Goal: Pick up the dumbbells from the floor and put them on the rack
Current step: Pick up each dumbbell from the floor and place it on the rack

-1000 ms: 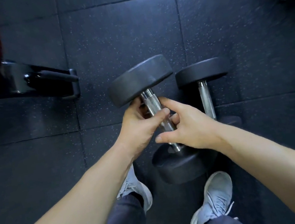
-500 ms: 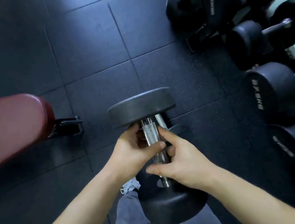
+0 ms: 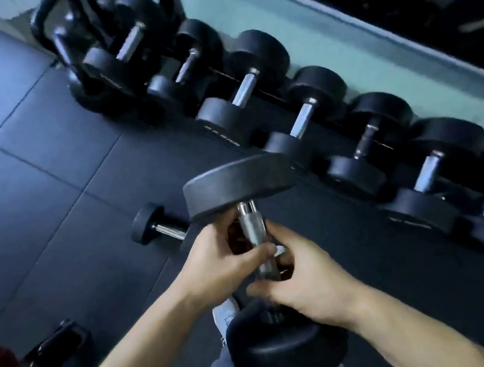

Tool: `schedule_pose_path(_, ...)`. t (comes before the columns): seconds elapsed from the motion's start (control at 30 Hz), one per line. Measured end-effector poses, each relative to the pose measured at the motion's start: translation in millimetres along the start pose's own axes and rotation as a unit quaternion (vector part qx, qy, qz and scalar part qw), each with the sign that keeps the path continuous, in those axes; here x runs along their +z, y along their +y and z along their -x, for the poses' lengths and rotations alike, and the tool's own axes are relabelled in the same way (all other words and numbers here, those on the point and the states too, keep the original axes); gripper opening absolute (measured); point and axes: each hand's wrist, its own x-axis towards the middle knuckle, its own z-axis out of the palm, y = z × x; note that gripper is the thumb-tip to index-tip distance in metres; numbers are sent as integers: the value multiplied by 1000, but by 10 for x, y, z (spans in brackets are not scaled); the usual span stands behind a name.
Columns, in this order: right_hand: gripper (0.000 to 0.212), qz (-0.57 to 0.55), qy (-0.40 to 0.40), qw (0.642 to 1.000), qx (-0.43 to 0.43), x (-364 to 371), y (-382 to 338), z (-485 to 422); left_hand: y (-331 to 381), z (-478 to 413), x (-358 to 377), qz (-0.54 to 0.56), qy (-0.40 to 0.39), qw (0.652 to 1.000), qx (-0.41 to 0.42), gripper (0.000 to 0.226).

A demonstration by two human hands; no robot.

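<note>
1. Fingers of our left hand (image 3: 216, 265) are wrapped round the upper part of the steel handle (image 3: 253, 229), thumb laid across its front; our right hand (image 3: 303, 282) is clenched on the lower part of the same bar, just above the bottom head; both hands grip the one bar, touching each other.

2. Our dumbbell (image 3: 267, 263) is off the floor, held nearly upright in front of our legs, one black head (image 3: 236, 186) up and the other (image 3: 290, 356) down by the knee; the rack (image 3: 303, 114) of stored dumbbells runs along the wall ahead and to the right, near but not yet within placing reach, we judge.

3. We read this weight as heavy and wholly rigid, since it takes both hands; the broad rubber-looking heads carry the mass at the ends, so it will want to swing or tip if the bar is held off-centre.

4. We judge the knurled middle of the bar the sound place to hold; the smooth chrome near the collars looks slicker; the heads are too wide to grasp with one hand.

5. A smaller dumbbell (image 3: 157, 225) lies on the dark mat floor (image 3: 43, 202) to the left, untouched, partly hidden behind the raised head; whether the rack has an open slot, we cannot tell through the blur.
</note>
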Motion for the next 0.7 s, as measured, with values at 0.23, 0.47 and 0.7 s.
schedule_pose_path(0.23,62,-90,189,978,16,-986,582,1032,664,-341,1483,-92,-157,983,28,42)
schedule_pose_path(0.47,55,-141,306,941,44,-2223,1413,2165,1247,-541,3501,-169,-272,946,51,30)
schedule_pose_path(0.7,53,-169,355,917,70,-3412,2128,3157,1671,-582,5324,-175,-353,917,57,31)
